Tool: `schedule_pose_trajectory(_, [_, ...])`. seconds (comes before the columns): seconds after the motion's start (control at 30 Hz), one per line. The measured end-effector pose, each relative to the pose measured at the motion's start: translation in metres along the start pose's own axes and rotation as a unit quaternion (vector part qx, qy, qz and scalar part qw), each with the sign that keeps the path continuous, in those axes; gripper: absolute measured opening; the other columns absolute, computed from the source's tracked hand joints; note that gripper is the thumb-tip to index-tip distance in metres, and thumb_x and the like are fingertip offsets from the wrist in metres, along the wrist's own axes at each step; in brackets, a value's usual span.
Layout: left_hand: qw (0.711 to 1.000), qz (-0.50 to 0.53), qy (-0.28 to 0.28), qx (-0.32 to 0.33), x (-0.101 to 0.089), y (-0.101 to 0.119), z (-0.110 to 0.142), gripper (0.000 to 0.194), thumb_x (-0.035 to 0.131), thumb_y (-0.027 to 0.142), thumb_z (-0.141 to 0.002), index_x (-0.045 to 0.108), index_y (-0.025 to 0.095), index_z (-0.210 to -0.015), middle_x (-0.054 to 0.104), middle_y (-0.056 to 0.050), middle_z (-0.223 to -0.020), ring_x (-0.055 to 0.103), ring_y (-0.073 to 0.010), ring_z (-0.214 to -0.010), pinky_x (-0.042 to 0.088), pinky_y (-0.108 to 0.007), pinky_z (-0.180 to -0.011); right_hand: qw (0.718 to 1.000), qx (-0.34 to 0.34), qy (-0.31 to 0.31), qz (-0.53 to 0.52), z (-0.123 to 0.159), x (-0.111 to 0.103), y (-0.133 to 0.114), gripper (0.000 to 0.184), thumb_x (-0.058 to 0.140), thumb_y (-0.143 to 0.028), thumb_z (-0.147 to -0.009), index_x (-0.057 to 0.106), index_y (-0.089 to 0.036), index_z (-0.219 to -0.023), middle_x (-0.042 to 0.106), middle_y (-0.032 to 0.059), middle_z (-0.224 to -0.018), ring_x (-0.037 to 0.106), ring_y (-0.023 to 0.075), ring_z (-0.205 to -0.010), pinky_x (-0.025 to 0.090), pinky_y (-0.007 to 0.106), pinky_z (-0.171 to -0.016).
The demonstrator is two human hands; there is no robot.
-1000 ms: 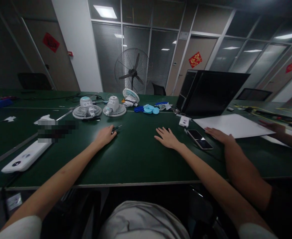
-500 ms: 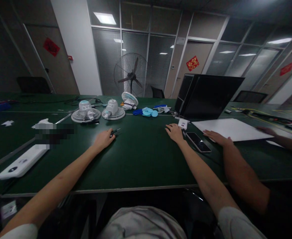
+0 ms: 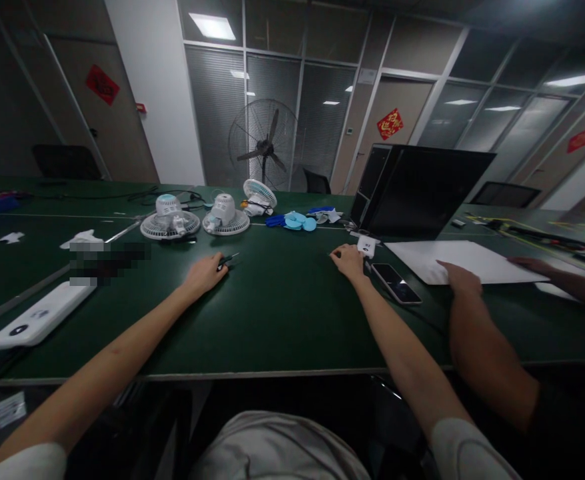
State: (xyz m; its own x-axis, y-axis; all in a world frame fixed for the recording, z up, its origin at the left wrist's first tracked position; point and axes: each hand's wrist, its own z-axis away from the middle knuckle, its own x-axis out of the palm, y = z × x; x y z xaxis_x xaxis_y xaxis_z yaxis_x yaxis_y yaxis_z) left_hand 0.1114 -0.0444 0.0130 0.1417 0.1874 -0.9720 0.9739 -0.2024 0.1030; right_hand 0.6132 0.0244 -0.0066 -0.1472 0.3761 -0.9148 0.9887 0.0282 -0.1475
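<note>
My left hand [image 3: 206, 275] rests on the green table, its fingers closed around a small dark-handled tool with a thin metal tip [image 3: 228, 260]. The tip points away to the right. Further right, my right hand [image 3: 348, 261] lies on the table with thumb and fingers drawn together in a pinch. What sits between those fingertips, if anything, is too small to make out. Just beside them is a small white device [image 3: 366, 247] with a dark spot. A phone [image 3: 396, 283] lies face up to the right of my right wrist.
Two white fan heads [image 3: 170, 220] lie at the back left, with another fan [image 3: 259, 197] behind. Light-blue round pieces [image 3: 300, 221] sit mid-back. A black computer case [image 3: 417, 190] stands behind a white sheet [image 3: 457, 260], which a co-worker's hands touch. A long white device [image 3: 42, 313] lies at left.
My right hand's fingers, spread flatter before, have drawn into a pinch. My left hand keeps the tool in nearly the same place. The co-worker's nearer hand has shifted over the white sheet.
</note>
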Motion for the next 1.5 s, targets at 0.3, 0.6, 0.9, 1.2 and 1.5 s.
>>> schedule_pose_trajectory(0.3, [1.000, -0.012, 0.009, 0.009, 0.004, -0.002, -0.001, 0.036, 0.046, 0.046, -0.104, 0.060, 0.019, -0.123, 0.073, -0.016, -0.113, 0.071, -0.0320, -0.100, 0.050, -0.037, -0.080, 0.999, -0.004, -0.032, 0.013, -0.004, -0.002, -0.017, 0.033, 0.059, -0.048, -0.103, 0.082, -0.028, -0.113, 0.071, 0.0155, -0.126, 0.055, 0.0375, -0.117, 0.046, 0.055, -0.096])
schedule_pose_trajectory(0.6, [1.000, -0.014, 0.011, 0.003, 0.003, 0.000, 0.002, 0.035, 0.048, 0.043, -0.104, 0.060, 0.018, -0.126, 0.073, -0.016, -0.115, 0.070, -0.0321, -0.104, 0.050, -0.037, -0.083, 0.998, -0.034, -0.037, 0.026, 0.005, -0.005, -0.021, 0.024, 0.057, -0.033, -0.105, 0.076, -0.019, -0.111, 0.074, 0.0167, -0.117, 0.062, 0.0320, -0.115, 0.047, 0.043, -0.097])
schedule_pose_trajectory(0.9, [1.000, -0.010, 0.024, 0.012, 0.007, -0.006, 0.002, 0.033, 0.048, 0.042, -0.104, 0.060, 0.019, -0.124, 0.073, -0.015, -0.113, 0.070, -0.0299, -0.100, 0.049, -0.035, -0.080, 0.998, -0.059, -0.022, -0.004, 0.016, -0.014, 0.020, 0.024, 0.052, -0.031, -0.105, 0.070, -0.017, -0.114, 0.074, 0.0143, -0.115, 0.069, 0.0286, -0.105, 0.050, 0.038, -0.090])
schedule_pose_trajectory(1.2, [1.000, 0.003, 0.026, -0.002, 0.007, -0.004, 0.004, 0.035, 0.048, 0.043, -0.105, 0.061, 0.019, -0.125, 0.073, -0.016, -0.111, 0.070, -0.0302, -0.101, 0.049, -0.035, -0.082, 0.995, -0.062, 0.079, 0.023, 0.002, -0.019, 0.045, 0.033, 0.047, -0.038, -0.103, 0.072, -0.017, -0.111, 0.073, 0.0190, -0.112, 0.064, 0.0349, -0.108, 0.051, 0.048, -0.092])
schedule_pose_trajectory(1.5, [0.999, 0.017, 0.024, -0.012, 0.006, -0.002, 0.003, 0.038, 0.049, 0.045, -0.104, 0.063, 0.017, -0.126, 0.072, -0.017, -0.113, 0.069, -0.0315, -0.103, 0.050, -0.037, -0.086, 0.999, -0.023, 0.040, 0.003, -0.004, -0.002, 0.063, 0.030, 0.051, -0.039, -0.101, 0.072, -0.020, -0.111, 0.074, 0.0170, -0.109, 0.067, 0.0335, -0.103, 0.052, 0.046, -0.087])
